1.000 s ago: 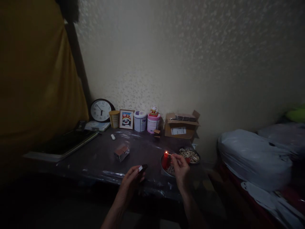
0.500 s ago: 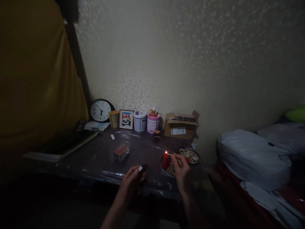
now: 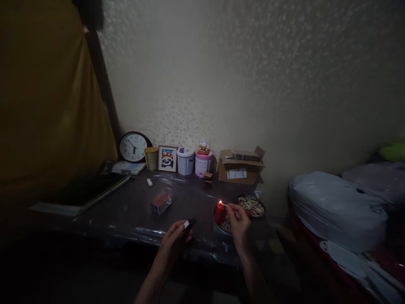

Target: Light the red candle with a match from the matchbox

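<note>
My right hand pinches a matchstick between thumb and fingers. The stick's far end meets a small flame at the top of a red candle. The candle stands upright in a round dish, partly hidden behind my hand. My left hand is closed around a small matchbox, dark with a pale end, held over the table's front edge. Right behind my right hand sits a second round dish full of loose matchsticks.
On the dark, plastic-covered table lies a wrapped pack of small boxes. Along the wall stand a clock, a picture frame, two tubs and a cardboard box. White bags lie at the right.
Both hands have stayed nearly still. The match is still held at the candle's top, and the flame there looks slightly different in shape.
</note>
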Available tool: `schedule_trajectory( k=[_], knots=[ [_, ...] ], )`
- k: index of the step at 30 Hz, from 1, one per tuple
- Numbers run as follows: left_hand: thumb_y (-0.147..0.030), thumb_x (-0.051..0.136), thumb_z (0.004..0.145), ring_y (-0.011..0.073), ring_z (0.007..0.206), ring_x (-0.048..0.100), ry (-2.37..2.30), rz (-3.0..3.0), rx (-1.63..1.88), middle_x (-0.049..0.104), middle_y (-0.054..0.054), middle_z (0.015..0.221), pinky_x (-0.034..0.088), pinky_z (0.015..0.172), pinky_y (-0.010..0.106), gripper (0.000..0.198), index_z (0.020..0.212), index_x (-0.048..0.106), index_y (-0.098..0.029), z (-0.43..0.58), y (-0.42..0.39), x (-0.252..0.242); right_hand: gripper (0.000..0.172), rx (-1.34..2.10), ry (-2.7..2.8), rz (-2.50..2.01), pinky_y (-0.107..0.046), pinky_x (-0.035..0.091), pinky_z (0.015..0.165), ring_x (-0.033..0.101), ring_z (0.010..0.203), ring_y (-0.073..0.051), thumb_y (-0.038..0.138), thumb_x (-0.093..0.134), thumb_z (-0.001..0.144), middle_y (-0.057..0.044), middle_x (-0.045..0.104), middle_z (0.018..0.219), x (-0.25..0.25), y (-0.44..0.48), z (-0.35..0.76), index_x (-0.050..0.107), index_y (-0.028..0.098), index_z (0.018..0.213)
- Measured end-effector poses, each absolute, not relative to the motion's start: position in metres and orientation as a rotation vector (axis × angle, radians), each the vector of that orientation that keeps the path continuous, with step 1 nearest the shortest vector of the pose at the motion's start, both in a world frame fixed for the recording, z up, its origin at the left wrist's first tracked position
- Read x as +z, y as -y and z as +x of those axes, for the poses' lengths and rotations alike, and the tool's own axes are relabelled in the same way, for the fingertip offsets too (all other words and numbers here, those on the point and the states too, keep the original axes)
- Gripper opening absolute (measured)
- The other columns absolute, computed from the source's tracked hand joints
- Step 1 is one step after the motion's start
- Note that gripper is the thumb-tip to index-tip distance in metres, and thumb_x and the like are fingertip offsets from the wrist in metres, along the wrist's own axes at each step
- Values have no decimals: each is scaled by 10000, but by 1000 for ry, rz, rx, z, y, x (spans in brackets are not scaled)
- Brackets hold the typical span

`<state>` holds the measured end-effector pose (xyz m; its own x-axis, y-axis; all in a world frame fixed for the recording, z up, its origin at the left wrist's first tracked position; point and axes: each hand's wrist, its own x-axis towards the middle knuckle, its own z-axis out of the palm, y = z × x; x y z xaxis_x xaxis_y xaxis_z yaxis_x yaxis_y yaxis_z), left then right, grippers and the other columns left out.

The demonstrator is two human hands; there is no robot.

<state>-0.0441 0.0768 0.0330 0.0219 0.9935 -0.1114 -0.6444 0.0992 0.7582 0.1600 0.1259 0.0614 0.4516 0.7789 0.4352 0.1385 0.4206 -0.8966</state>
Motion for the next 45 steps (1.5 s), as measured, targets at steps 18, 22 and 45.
schedule_trajectory(
  k=[18, 22, 45],
  knots=[
    [-331, 686, 701, 185, 849, 626, -722, 612, 1387, 699, 44, 963, 460, 782, 303, 210, 860, 668, -194, -45, -75, 33, 311, 530, 1065, -1088, -241, 475, 489, 550, 488, -120, 470, 640, 675, -2, 628, 609, 65, -124, 159, 634, 168, 745],
    [-326, 670, 721, 196, 887, 618, -703, 652, 1379, 677, 76, 1068, 458, 802, 316, 224, 894, 673, -184, -45, -72, 38, 292, 512, 1050, -1073, -236, 461, 460, 547, 458, -114, 453, 643, 667, 0, 630, 605, 64, -125, 159, 635, 167, 726],
    [-362, 686, 696, 201, 884, 617, -729, 667, 1376, 686, 74, 1057, 469, 785, 311, 245, 872, 689, -190, -46, -72, 37, 232, 398, 1004, -1349, -269, 408, 450, 474, 436, -140, 437, 559, 668, 1, 549, 517, 123, -86, 283, 558, 218, 592]
  ],
)
